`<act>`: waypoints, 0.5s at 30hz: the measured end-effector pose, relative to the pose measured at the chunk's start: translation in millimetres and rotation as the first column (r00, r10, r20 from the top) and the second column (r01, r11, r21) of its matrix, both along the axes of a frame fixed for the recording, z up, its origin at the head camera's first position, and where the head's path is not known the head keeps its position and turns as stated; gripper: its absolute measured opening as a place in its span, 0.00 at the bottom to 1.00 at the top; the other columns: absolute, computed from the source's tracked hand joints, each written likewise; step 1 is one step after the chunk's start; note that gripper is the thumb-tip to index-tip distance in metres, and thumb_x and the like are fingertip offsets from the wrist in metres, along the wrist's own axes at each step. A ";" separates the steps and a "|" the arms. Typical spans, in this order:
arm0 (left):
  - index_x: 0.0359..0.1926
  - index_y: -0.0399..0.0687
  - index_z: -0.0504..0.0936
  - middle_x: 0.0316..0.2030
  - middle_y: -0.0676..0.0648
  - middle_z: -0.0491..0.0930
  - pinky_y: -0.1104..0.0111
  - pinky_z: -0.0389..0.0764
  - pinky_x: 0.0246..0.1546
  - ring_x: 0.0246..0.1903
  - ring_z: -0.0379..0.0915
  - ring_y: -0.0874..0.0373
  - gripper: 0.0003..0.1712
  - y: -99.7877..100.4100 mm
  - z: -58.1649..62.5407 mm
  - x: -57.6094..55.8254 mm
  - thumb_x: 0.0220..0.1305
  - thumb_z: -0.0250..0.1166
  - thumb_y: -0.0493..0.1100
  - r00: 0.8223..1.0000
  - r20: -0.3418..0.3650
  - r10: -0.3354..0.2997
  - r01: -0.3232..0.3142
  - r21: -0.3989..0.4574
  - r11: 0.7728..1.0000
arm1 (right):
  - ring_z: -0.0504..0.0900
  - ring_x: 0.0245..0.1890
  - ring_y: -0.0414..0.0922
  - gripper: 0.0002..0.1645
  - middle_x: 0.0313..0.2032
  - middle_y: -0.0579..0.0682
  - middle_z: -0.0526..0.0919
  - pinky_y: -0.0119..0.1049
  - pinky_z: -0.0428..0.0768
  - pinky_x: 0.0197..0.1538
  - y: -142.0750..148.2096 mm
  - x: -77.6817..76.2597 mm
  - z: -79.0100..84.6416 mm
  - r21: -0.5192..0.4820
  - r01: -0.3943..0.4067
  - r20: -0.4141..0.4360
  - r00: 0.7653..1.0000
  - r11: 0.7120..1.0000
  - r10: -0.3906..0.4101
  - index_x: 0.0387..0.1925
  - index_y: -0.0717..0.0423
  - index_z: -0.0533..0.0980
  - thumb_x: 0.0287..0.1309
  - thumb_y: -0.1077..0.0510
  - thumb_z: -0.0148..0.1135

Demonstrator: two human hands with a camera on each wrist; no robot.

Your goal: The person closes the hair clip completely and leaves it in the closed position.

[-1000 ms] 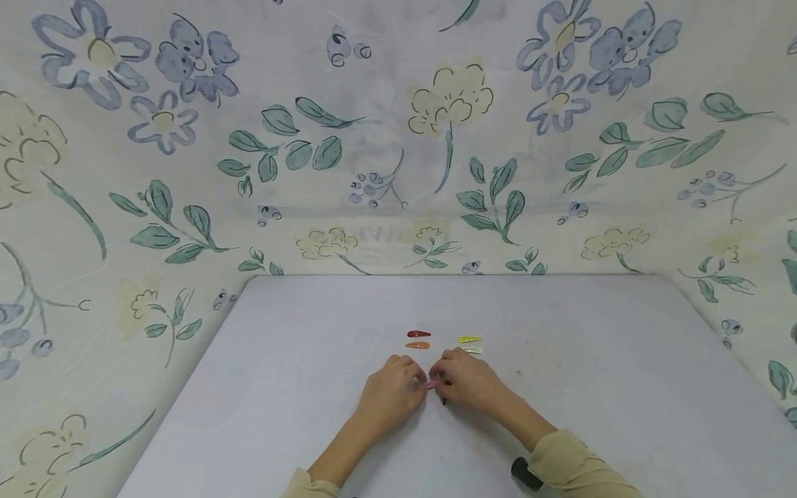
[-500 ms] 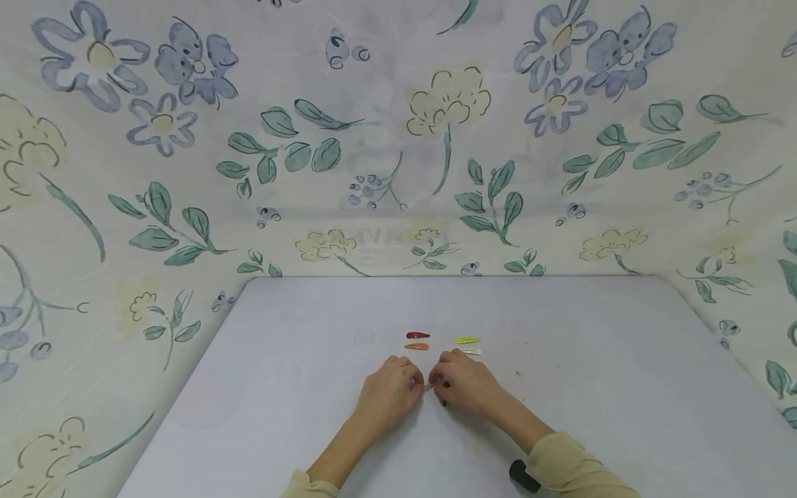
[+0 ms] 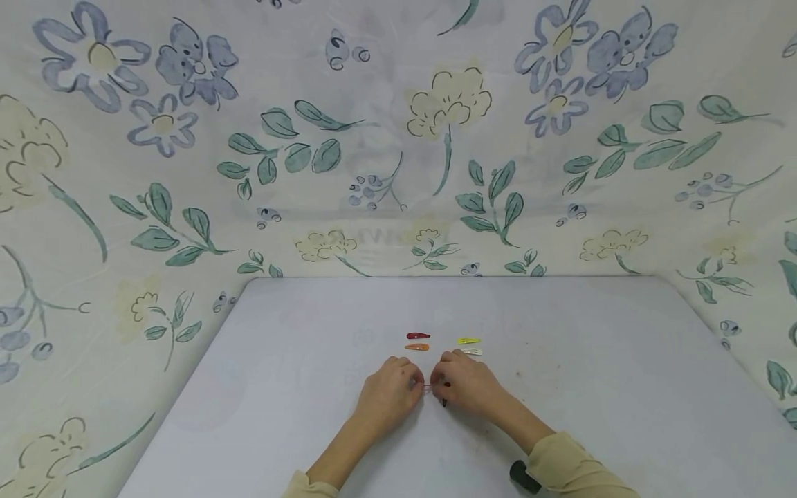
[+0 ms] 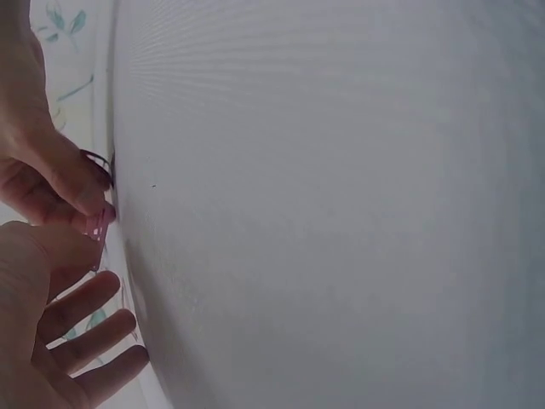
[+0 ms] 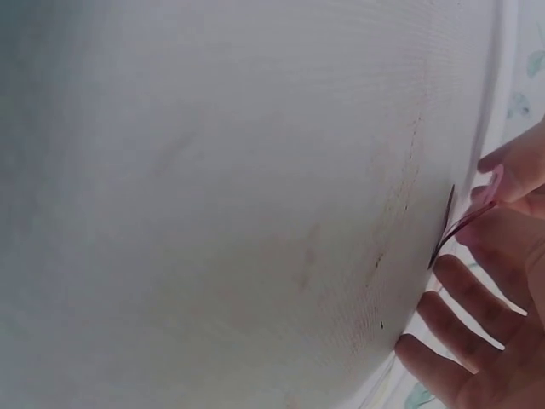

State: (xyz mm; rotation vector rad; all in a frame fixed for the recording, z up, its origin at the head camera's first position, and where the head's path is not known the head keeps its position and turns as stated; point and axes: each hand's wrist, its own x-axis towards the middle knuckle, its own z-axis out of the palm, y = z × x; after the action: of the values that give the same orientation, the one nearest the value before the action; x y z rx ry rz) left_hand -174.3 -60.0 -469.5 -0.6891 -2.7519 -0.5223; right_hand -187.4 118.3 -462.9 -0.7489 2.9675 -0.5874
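In the head view the left hand [image 3: 391, 391] and the right hand [image 3: 470, 382] meet low over the table, fingertips nearly touching. Between them is a small pink hair clip [image 3: 427, 387], pinched from both sides; its pink shows at the fingertips in the left wrist view [image 4: 99, 223]. Below the right fingers a dark, thin hair clip [image 5: 449, 223] reaches toward the tabletop, its arms spread apart. How the dark clip meets the right fingers is partly hidden. The left hand's other fingers [image 4: 89, 328] are spread. Ahead lie red [image 3: 418, 336], orange [image 3: 417, 347], yellow [image 3: 469, 340] and white [image 3: 473, 352] hair clips.
A dark cylindrical object [image 3: 525, 477] lies by the right sleeve [image 3: 575, 463]. The white table [image 3: 299, 332] ends at a floral cloth backdrop [image 3: 398, 159] behind and at both sides. Faint marks [image 5: 379, 256] dot the tabletop on the right.
Both hands stay nearly in place. The pink hair clip between the fingertips has turned slightly and shows as a thinner line now. The laid-out clips have not moved.
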 end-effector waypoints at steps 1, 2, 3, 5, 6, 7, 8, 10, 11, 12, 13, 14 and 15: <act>0.27 0.52 0.83 0.30 0.56 0.80 0.68 0.80 0.29 0.35 0.76 0.59 0.04 -0.2 0.2 0.0 0.55 0.72 0.40 1.000 0.004 0.001 -0.001 0.001 1.000 | 0.72 0.36 0.40 0.02 0.31 0.40 0.77 0.32 0.74 0.33 -0.3 0.0 0.0 0.001 0.001 0.000 1.000 1.000 -0.001 0.31 0.49 0.83 0.55 0.59 0.69; 0.27 0.52 0.83 0.30 0.56 0.80 0.68 0.79 0.29 0.35 0.76 0.60 0.04 -0.4 0.3 0.2 0.55 0.72 0.40 1.000 0.006 0.000 0.000 0.006 1.000 | 0.72 0.36 0.39 0.02 0.31 0.40 0.77 0.32 0.74 0.33 -0.4 -0.2 0.0 0.002 0.002 0.000 1.000 1.000 -0.002 0.31 0.49 0.83 0.55 0.59 0.70; 0.28 0.52 0.83 0.30 0.56 0.80 0.68 0.79 0.28 0.35 0.76 0.60 0.05 -0.8 0.2 0.4 0.55 0.72 0.40 1.000 0.006 -0.001 0.001 0.010 1.000 | 0.72 0.36 0.39 0.02 0.31 0.40 0.77 0.32 0.74 0.33 -0.7 -0.1 0.0 0.003 0.005 0.003 1.000 1.000 -0.005 0.31 0.49 0.83 0.55 0.59 0.70; 0.28 0.52 0.83 0.30 0.56 0.80 0.69 0.78 0.28 0.35 0.75 0.60 0.05 -1.2 0.2 0.7 0.54 0.72 0.40 1.000 0.003 -0.002 0.002 0.024 1.000 | 0.73 0.36 0.39 0.02 0.30 0.40 0.77 0.32 0.74 0.33 -0.9 -0.3 0.1 0.003 0.009 0.006 1.000 1.000 -0.009 0.31 0.49 0.82 0.55 0.59 0.70; 0.28 0.52 0.83 0.30 0.56 0.80 0.69 0.78 0.28 0.35 0.75 0.60 0.05 -1.3 -0.1 0.7 0.55 0.72 0.40 1.000 0.001 -0.001 0.001 0.030 1.000 | 0.73 0.35 0.39 0.02 0.30 0.40 0.77 0.32 0.74 0.33 -0.8 -0.5 0.2 0.003 0.011 0.004 1.000 1.000 -0.011 0.31 0.48 0.82 0.56 0.58 0.70; 0.28 0.53 0.83 0.30 0.56 0.80 0.69 0.78 0.28 0.35 0.75 0.60 0.05 -1.3 -0.3 0.7 0.55 0.72 0.40 1.000 -0.004 -0.002 0.002 0.037 0.999 | 0.73 0.35 0.39 0.02 0.30 0.40 0.77 0.32 0.74 0.33 -0.6 -0.6 0.3 0.004 0.012 0.004 1.000 1.000 -0.012 0.31 0.48 0.82 0.56 0.58 0.70; 0.29 0.53 0.82 0.31 0.56 0.80 0.69 0.78 0.28 0.35 0.75 0.60 0.05 -1.2 -0.8 0.7 0.56 0.71 0.41 1.000 -0.010 -0.003 0.004 0.044 0.999 | 0.73 0.35 0.39 0.02 0.30 0.40 0.78 0.32 0.74 0.33 -0.3 -0.9 0.6 0.004 0.015 0.007 1.000 1.000 -0.015 0.31 0.49 0.83 0.56 0.58 0.70; 0.30 0.53 0.82 0.32 0.56 0.80 0.68 0.78 0.29 0.35 0.75 0.60 0.04 -1.2 -1.8 0.7 0.56 0.71 0.41 1.000 -0.016 -0.004 0.005 0.057 0.998 | 0.73 0.35 0.38 0.02 0.30 0.40 0.78 0.33 0.74 0.34 0.4 -1.0 0.9 0.005 0.022 0.013 1.000 1.000 -0.022 0.32 0.49 0.82 0.57 0.57 0.69; 0.31 0.53 0.82 0.33 0.55 0.80 0.68 0.78 0.29 0.36 0.75 0.60 0.04 -1.3 -2.3 0.8 0.57 0.70 0.41 1.000 -0.018 -0.004 0.005 0.062 0.998 | 0.73 0.35 0.38 0.02 0.31 0.40 0.78 0.33 0.75 0.34 0.6 -1.1 0.6 0.004 0.025 0.017 1.000 1.000 -0.025 0.32 0.49 0.82 0.57 0.57 0.69; 0.31 0.53 0.82 0.33 0.55 0.81 0.68 0.78 0.29 0.36 0.76 0.60 0.03 -1.4 -2.7 0.9 0.58 0.70 0.41 1.000 -0.020 -0.006 0.007 0.067 0.998 | 0.73 0.35 0.38 0.02 0.31 0.40 0.78 0.33 0.75 0.35 0.9 -1.1 0.3 0.004 0.029 0.022 0.999 1.000 -0.029 0.33 0.49 0.82 0.57 0.56 0.69; 0.32 0.53 0.82 0.34 0.55 0.81 0.68 0.78 0.29 0.36 0.76 0.59 0.03 -1.7 -3.0 1.2 0.58 0.69 0.41 1.000 -0.021 -0.010 0.012 0.072 0.997 | 0.73 0.35 0.38 0.02 0.31 0.40 0.78 0.33 0.76 0.36 1.1 -1.0 0.3 -0.001 0.035 0.030 0.999 0.999 -0.035 0.33 0.49 0.82 0.58 0.56 0.69; 0.32 0.53 0.81 0.35 0.54 0.81 0.67 0.78 0.29 0.37 0.76 0.59 0.03 -1.9 -3.2 1.4 0.59 0.69 0.42 1.000 -0.021 -0.011 0.013 0.077 0.997 | 0.73 0.35 0.38 0.02 0.31 0.40 0.78 0.34 0.76 0.36 1.2 -0.8 0.3 -0.003 0.039 0.035 0.999 0.999 -0.039 0.33 0.49 0.82 0.58 0.56 0.69; 0.33 0.53 0.81 0.35 0.54 0.81 0.67 0.78 0.29 0.37 0.76 0.59 0.03 -2.2 -3.4 1.7 0.59 0.69 0.42 1.000 -0.021 -0.013 0.015 0.080 0.997 | 0.74 0.35 0.38 0.02 0.31 0.40 0.78 0.34 0.77 0.37 1.3 -0.6 0.0 -0.006 0.043 0.036 0.998 0.999 -0.043 0.33 0.49 0.82 0.58 0.56 0.69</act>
State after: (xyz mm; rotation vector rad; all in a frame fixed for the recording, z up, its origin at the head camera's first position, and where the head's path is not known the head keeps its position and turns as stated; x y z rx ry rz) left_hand -172.6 -62.2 -472.9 -0.6913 -2.6932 -0.6216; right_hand -188.1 119.7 -462.8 -0.6696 2.9567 -0.6065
